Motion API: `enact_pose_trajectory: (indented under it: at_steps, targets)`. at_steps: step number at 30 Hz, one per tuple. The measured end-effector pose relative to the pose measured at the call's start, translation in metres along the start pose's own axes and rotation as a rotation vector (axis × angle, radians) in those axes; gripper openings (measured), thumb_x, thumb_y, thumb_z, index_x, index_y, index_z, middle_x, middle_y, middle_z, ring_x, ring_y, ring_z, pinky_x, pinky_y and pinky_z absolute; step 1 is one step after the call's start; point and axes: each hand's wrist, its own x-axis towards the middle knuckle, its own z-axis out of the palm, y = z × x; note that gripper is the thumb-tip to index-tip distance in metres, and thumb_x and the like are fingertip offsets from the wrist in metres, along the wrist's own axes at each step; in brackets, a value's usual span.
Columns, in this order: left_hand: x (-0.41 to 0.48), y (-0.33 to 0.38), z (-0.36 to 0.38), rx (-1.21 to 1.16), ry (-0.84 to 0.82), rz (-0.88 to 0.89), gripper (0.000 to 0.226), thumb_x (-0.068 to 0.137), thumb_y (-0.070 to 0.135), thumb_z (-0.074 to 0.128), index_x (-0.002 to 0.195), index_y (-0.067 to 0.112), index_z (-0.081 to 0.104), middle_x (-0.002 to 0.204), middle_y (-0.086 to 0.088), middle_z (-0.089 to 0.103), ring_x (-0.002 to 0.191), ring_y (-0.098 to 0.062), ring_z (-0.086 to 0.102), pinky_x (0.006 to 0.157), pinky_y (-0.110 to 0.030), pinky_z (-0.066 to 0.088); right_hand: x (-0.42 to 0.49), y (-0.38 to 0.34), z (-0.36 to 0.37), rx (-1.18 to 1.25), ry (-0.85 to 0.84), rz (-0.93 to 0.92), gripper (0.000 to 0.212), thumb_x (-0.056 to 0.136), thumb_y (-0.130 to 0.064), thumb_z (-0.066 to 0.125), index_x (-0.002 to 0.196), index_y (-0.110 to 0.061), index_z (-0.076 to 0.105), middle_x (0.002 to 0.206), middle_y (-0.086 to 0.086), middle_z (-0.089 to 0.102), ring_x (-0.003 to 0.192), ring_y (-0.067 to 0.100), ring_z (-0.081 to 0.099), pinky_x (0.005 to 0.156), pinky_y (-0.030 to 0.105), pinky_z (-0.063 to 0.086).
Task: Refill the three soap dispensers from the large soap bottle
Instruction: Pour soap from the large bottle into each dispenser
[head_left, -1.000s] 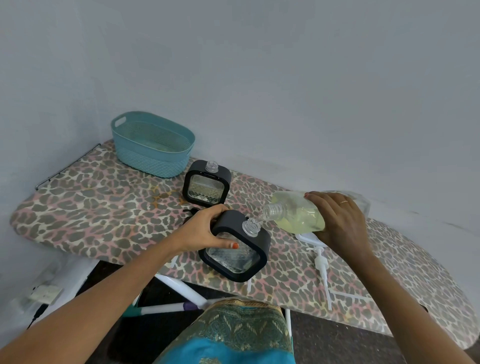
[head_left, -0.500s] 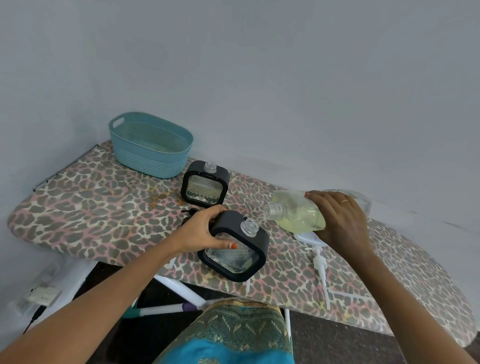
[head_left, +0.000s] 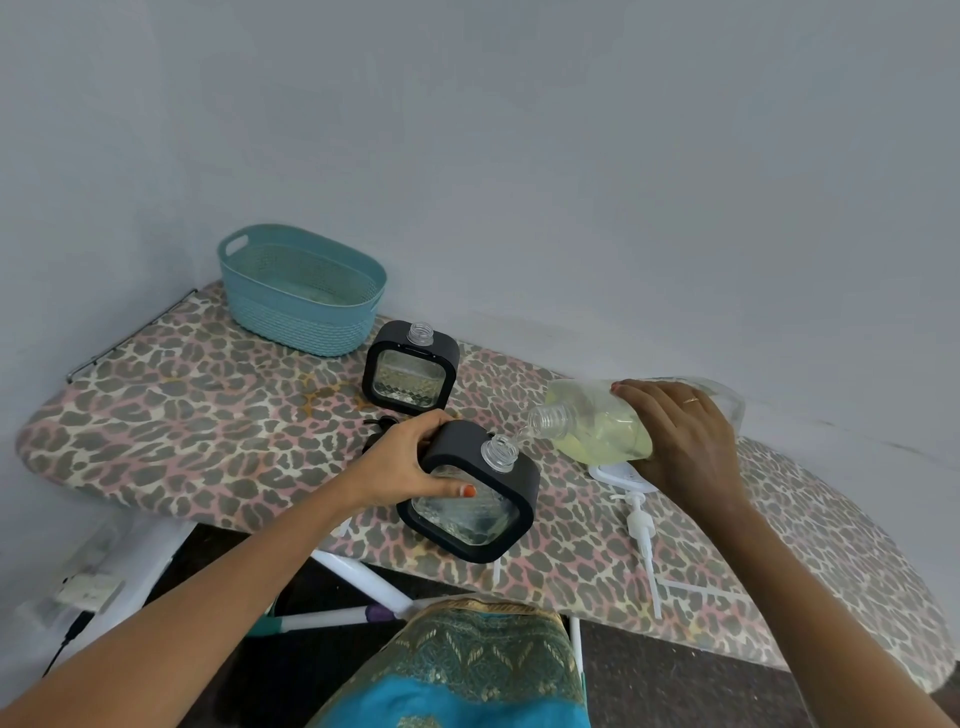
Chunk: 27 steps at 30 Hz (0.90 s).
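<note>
Pouring is the step in hand, as we judge it: our right hand curls its fingers over the large clear plastic soap bottle, partly full of pale yellow liquid and tipped almost flat at centre right of the frame; its open threaded mouth sits just above and beside the neck of the black square-framed clear dispenser; our left hand grips that dispenser by its upper corner, thumb across the front, tilting it toward the bottle over the near edge of the leopard-print ironing board; a thin thread of liquid seems to join mouth and neck, though it is too fine for us to be sure; the chamber looks mostly unfilled; a second black-framed dispenser stands upright behind, neck open, just beside the teal woven-look plastic basket at upper left; a third we cannot make out; a white pump with its long tube lies on the board below the bottle; next, we think, the bottle needs a slow, steady tilt with both necks aligned, since a slip would spill soap on the cover.
</note>
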Motion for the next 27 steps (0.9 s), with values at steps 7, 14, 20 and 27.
enact_pose_trajectory:
  at_steps: [7, 14, 20, 27]
  targets:
    - [-0.0018, -0.0035, 0.0011, -0.035, -0.002, 0.023, 0.069, 0.051, 0.046, 0.080, 0.106, 0.014, 0.055, 0.106, 0.000, 0.064, 0.099, -0.007, 0.062, 0.082, -0.013, 0.049, 0.0009, 0.0009, -0.0013, -0.005, -0.008, -0.003, 0.073, 0.045, -0.005, 0.088, 0.107, -0.013, 0.049, 0.095, 0.008, 0.072, 0.080, 0.028, 0.069, 0.067, 0.033, 0.052]
    - [-0.0014, -0.0034, 0.0017, -0.043, -0.008, 0.036, 0.077, 0.045, 0.061, 0.078, 0.104, 0.018, 0.055, 0.104, 0.004, 0.064, 0.097, -0.003, 0.062, 0.081, -0.011, 0.048, 0.0034, 0.0008, -0.0037, 0.003, 0.020, -0.008, 0.067, 0.049, -0.002, 0.085, 0.106, -0.012, 0.050, 0.094, 0.009, 0.072, 0.079, 0.029, 0.069, 0.067, 0.034, 0.052]
    - [-0.0029, -0.0030, 0.0021, -0.067, -0.009, 0.032, 0.071, 0.047, 0.057, 0.079, 0.103, 0.021, 0.055, 0.104, 0.003, 0.064, 0.098, -0.003, 0.062, 0.082, -0.011, 0.048, 0.0031, 0.0008, -0.0054, 0.002, 0.018, -0.014, 0.067, 0.050, -0.003, 0.084, 0.106, -0.012, 0.050, 0.094, 0.009, 0.072, 0.080, 0.028, 0.069, 0.068, 0.033, 0.052]
    - [-0.0041, -0.0008, 0.0027, -0.086, -0.017, 0.029, 0.066, 0.047, 0.053, 0.079, 0.101, 0.025, 0.054, 0.103, 0.006, 0.064, 0.098, 0.000, 0.062, 0.081, -0.009, 0.047, 0.0026, 0.0018, -0.0059, 0.002, 0.003, -0.003, 0.072, 0.045, 0.000, 0.085, 0.106, -0.012, 0.049, 0.095, 0.009, 0.072, 0.080, 0.029, 0.069, 0.069, 0.035, 0.053]
